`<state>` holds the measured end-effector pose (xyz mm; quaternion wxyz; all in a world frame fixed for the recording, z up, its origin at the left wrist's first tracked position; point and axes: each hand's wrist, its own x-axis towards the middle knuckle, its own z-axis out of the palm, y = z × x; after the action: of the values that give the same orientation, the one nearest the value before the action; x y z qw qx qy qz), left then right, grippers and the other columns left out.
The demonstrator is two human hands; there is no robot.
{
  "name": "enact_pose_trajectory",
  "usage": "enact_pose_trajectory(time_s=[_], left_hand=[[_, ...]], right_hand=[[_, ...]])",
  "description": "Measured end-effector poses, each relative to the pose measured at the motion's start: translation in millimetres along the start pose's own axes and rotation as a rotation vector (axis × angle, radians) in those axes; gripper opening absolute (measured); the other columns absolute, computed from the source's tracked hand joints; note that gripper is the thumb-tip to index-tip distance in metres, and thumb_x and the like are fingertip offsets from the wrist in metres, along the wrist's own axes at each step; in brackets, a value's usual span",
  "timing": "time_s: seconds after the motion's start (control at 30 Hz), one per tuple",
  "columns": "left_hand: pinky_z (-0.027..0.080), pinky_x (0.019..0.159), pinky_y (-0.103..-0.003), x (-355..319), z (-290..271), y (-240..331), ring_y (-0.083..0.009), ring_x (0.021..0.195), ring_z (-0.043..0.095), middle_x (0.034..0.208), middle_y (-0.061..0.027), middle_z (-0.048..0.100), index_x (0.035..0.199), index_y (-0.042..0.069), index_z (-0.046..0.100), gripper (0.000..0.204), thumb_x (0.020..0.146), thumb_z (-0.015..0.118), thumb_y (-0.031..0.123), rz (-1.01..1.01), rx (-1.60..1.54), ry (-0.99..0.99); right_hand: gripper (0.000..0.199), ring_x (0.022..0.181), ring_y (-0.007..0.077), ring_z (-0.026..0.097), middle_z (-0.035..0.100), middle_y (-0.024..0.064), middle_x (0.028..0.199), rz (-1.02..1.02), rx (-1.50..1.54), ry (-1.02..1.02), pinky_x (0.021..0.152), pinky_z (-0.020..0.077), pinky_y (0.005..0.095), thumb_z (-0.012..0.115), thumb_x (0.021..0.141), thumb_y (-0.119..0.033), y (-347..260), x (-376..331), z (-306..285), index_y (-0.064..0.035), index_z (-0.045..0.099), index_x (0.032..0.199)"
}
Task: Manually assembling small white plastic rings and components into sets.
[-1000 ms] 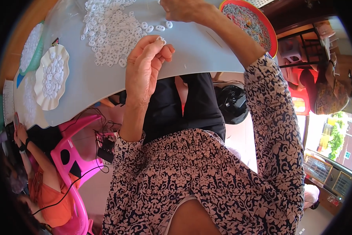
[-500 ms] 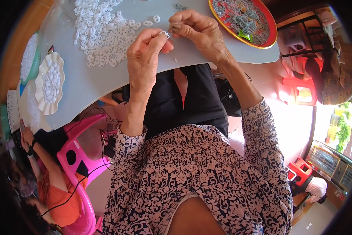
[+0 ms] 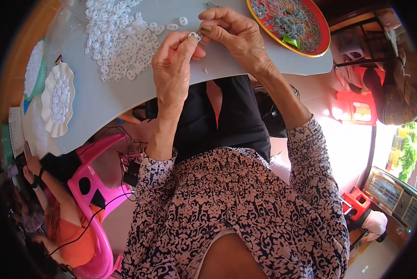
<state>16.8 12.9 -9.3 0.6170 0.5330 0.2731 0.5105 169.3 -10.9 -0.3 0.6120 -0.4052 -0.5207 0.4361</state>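
Note:
My left hand (image 3: 175,60) is raised over the near edge of the table, its thumb and fingers pinching a small white plastic piece with holes (image 3: 194,36). Close against that piece, the thumb and forefinger of my right hand (image 3: 238,41) are pressed together. Whatever they grip is too small to make out. To the left of my hands spreads a heap of similar white two-holed pieces (image 3: 118,39). A red round tray with a yellow rim (image 3: 326,42), holding many small grey pieces (image 3: 294,25), sits to the right.
A scalloped cream dish (image 3: 47,104) of white pieces and a green bowl (image 3: 40,76) stand at the table's left. A pink plastic chair (image 3: 94,186) and a person in orange (image 3: 80,244) are at lower left. Red stools (image 3: 357,109) stand on the right.
My fingertips and the white piece have shifted slightly, with the piece a little higher in view. Both hands keep the same pinching hold.

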Motion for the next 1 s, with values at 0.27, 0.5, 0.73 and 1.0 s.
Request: enact_pose_trajectory(time_s=[0.27, 0.5, 0.73, 1.0], left_hand=[[0.040, 0.063, -0.020, 0, 6, -2, -0.0063, 0.066, 0.052, 0.072, -0.0026, 0.062, 0.091, 0.001, 0.062, 0.015, 0.089, 0.060, 0.016, 0.033, 0.046, 0.036], [0.038, 0.060, -0.020, 0, 9, -8, -0.0058, 0.064, 0.051, 0.070, -0.0026, 0.061, 0.090, 0.001, 0.061, 0.016, 0.089, 0.060, 0.017, 0.076, 0.024, 0.057], [0.039, 0.062, -0.020, 0, 1, -6, -0.0062, 0.065, 0.052, 0.071, -0.0023, 0.061, 0.089, 0.001, 0.061, 0.016, 0.089, 0.059, 0.017, 0.038, 0.026, -0.013], [0.040, 0.060, -0.019, -2, 11, -4, -0.0058, 0.065, 0.053, 0.072, -0.0016, 0.061, 0.087, 0.000, 0.060, 0.012, 0.089, 0.059, 0.012, 0.104, 0.012, -0.033]], right_hand=[[0.022, 0.084, 0.0077, 0.061, 0.065, 0.0023, 0.091, -0.027, 0.015, -0.015, 0.079, 0.0513, 0.0224, 0.058, 0.090, -0.008, 5, 1, -1, -0.0031, 0.059, 0.111], [0.015, 0.074, 0.0073, 0.059, 0.064, 0.0020, 0.081, -0.063, 0.047, 0.013, 0.071, 0.0500, 0.0222, 0.062, 0.087, -0.006, 3, 0, 2, 0.0016, 0.063, 0.100], [0.015, 0.071, 0.0065, 0.057, 0.063, 0.0011, 0.077, -0.039, -0.092, -0.003, 0.065, 0.0480, 0.0209, 0.062, 0.089, -0.012, -2, -3, 2, 0.0026, 0.065, 0.092], [0.022, 0.064, 0.0053, 0.054, 0.061, 0.0008, 0.068, -0.047, -0.183, 0.039, 0.059, 0.0447, 0.0211, 0.062, 0.089, -0.019, -5, -6, 5, 0.0021, 0.064, 0.086]])
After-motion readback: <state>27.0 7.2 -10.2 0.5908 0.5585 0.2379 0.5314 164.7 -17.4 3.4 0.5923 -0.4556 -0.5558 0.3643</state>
